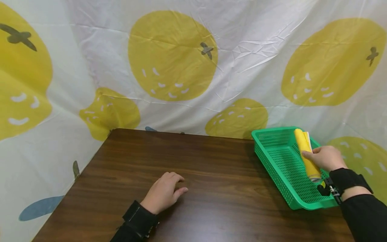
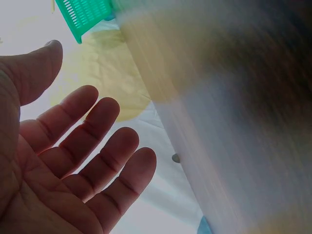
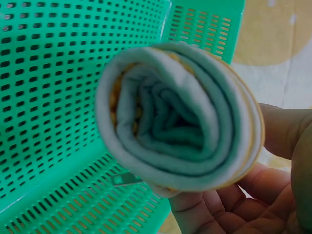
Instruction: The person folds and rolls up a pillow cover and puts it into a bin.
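Observation:
Over the right part of the green plastic basket (image 1: 273, 173), my right hand (image 1: 328, 158) grips a rolled-up yellow cloth (image 1: 304, 153) between thumb and fingers. Seen end-on in the right wrist view, the roll (image 3: 170, 117) shows spiral layers of pale fabric with a thin yellow outer edge. A small metal piece like a zipper pull (image 3: 126, 179) is at its lower side. Whether the roll touches the basket is unclear. My left hand (image 1: 164, 191) holds nothing, its fingers loosely bent over the table; the left wrist view shows its fingers (image 2: 129, 141) spread and relaxed.
The dark brown wooden table (image 1: 211, 161) carries the basket at its right back corner. A white curtain (image 1: 242, 43) printed with yellow fruit hangs behind and beside the table. Black bands circle both wrists.

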### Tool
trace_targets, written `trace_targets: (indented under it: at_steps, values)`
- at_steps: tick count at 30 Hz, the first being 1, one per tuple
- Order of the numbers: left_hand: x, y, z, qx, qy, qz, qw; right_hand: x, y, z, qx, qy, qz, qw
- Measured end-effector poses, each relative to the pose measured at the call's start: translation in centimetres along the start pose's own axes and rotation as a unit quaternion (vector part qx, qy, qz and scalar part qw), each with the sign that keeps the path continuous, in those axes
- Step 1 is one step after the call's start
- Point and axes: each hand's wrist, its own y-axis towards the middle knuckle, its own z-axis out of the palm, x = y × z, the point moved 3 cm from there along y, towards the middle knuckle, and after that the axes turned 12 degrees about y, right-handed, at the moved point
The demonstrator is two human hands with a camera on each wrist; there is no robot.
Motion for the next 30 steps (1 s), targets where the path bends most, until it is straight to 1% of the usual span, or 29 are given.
trace_targets:
  at_steps: [5,11,16,21,27,30]
  values:
    - [-0.1,0.2,0.0,0.002,-0.001,0.003,1.0,-0.2,0.1,0.5,0.032,0.0,0.014,0.9994]
    - [-0.1,0.3,0.0,0.004,-0.003,-0.001,1.0,-0.6,0.5,1.9,0.07,0.008,0.013,0.9974]
    - [-0.1,0.4,0.0,0.004,0.0,0.0,1.0,-0.8,0.6,3.3,0.098,0.02,-0.001,0.995]
    - [0.0,0.1,-0.1,0.011,-0.008,-0.003,0.9999,-0.9,0.6,5.2,0.125,0.011,-0.012,0.9921]
    - [0.0,-0.2,0.0,0.014,-0.01,-0.004,0.9998,-0.5,0.4,6.8,0.128,-0.013,-0.03,0.9912]
    - [0.0,-0.1,0.0,0.011,-0.011,-0.003,0.9999,-0.1,0.4,7.0,0.144,-0.009,-0.042,0.9886]
